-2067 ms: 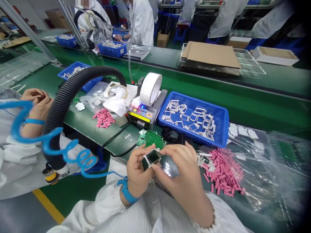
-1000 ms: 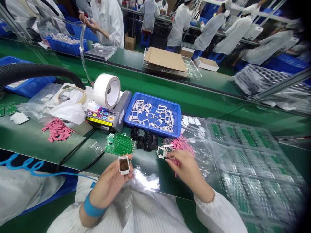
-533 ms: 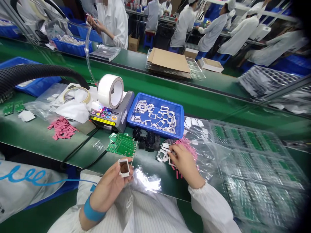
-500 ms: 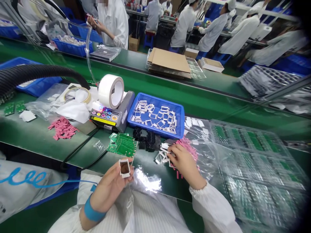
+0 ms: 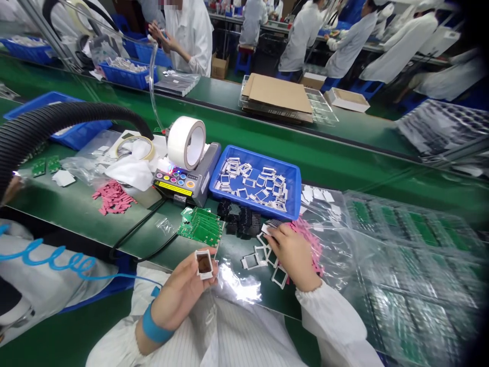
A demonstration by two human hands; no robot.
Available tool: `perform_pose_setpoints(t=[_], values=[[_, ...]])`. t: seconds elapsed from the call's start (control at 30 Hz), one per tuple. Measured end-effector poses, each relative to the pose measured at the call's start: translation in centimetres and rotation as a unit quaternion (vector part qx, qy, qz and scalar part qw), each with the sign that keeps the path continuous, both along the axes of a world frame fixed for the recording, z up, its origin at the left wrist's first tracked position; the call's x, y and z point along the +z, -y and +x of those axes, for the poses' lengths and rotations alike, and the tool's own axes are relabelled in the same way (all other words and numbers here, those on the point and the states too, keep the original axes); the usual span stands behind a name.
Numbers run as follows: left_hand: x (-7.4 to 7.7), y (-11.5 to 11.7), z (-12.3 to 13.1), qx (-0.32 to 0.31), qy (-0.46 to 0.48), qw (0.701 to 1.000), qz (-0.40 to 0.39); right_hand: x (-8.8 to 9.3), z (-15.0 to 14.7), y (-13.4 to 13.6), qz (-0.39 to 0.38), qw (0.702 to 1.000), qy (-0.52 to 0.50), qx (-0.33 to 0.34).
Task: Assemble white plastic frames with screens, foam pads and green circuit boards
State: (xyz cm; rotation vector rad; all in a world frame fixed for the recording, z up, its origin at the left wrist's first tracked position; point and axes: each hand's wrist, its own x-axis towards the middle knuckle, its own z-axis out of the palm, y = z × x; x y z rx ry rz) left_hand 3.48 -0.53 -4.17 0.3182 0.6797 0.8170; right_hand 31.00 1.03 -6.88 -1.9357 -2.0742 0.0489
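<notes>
My left hand point(image 5: 183, 293), a blue band at its wrist, holds a small white rectangular frame point(image 5: 204, 264) upright between thumb and fingers; skin shows through its opening. The fingers of my right hand point(image 5: 292, 250) pinch a small flat white piece point(image 5: 266, 230) at its edge, just in front of a black stack of parts point(image 5: 243, 222). Under and around that hand lie several loose white frames point(image 5: 251, 261) on the green table. Pink strips point(image 5: 311, 244) lie beside it, partly covered by the hand. A fan of green circuit boards point(image 5: 202, 226) rests ahead of my left hand.
Behind sits a blue tray point(image 5: 297, 191) of white frames. Left of it stands a tape dispenser point(image 5: 183, 178) with a white tape roll point(image 5: 187, 141). Clear plastic trays point(image 5: 416, 265) of green boards cover the right side. A black hose point(image 5: 76, 113) arches across the left.
The view has shifted, so everything sits farther right. The loose white frames by my right hand are more spread out. Both hands keep their hold, and the white piece has turned slightly.
</notes>
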Motion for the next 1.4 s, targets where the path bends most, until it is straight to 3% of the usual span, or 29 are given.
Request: perform_pose_setpoints(t=[0.13,0.23,0.33,0.47,0.6,0.7,0.77,0.93,1.07,1.23,1.4], values=[[0.3,-0.1,-0.1,-0.013,0.001,1.000,0.003,1.0,0.3,0.1,0.031,0.999,-0.027,0.007],[0.6,-0.4,0.2,-0.037,0.014,0.999,0.013,3.3,-0.2,0.4,0.051,0.996,-0.069,0.027],[1.1,-0.9,0.5,-0.079,0.050,0.995,0.033,6.4,-2.1,0.6,0.009,0.976,-0.178,0.128],[1.6,-1.0,0.1,-0.133,0.132,0.981,0.044,9.7,-5.9,-0.1,-0.079,0.914,-0.253,0.309],[1.8,-0.8,-0.8,-0.127,0.157,0.978,0.060,10.3,-9.0,-1.2,-0.105,0.882,-0.305,0.344],[2.2,-0.6,-1.3,-0.114,0.131,0.982,0.074,9.8,-10.4,-1.6,-0.111,0.867,-0.358,0.329],[2.6,-0.6,-1.5,-0.095,0.107,0.986,0.082,9.5,-11.1,-1.6,-0.091,0.873,-0.378,0.293],[3.2,-0.6,-1.6,-0.054,0.061,0.990,0.112,8.6,-12.1,-0.6,0.051,0.910,-0.342,0.230],[2.9,-0.5,-1.3,-0.026,0.022,0.991,0.126,7.7,-13.0,0.1,0.139,0.915,-0.327,0.189],[2.9,-0.3,-1.1,-0.034,0.008,0.989,0.143,8.1,-13.5,0.2,0.102,0.916,-0.363,0.139],[2.9,-1.1,-2.0,0.041,0.020,0.993,0.106,9.1,-11.8,1.7,0.074,0.916,-0.368,0.144]])
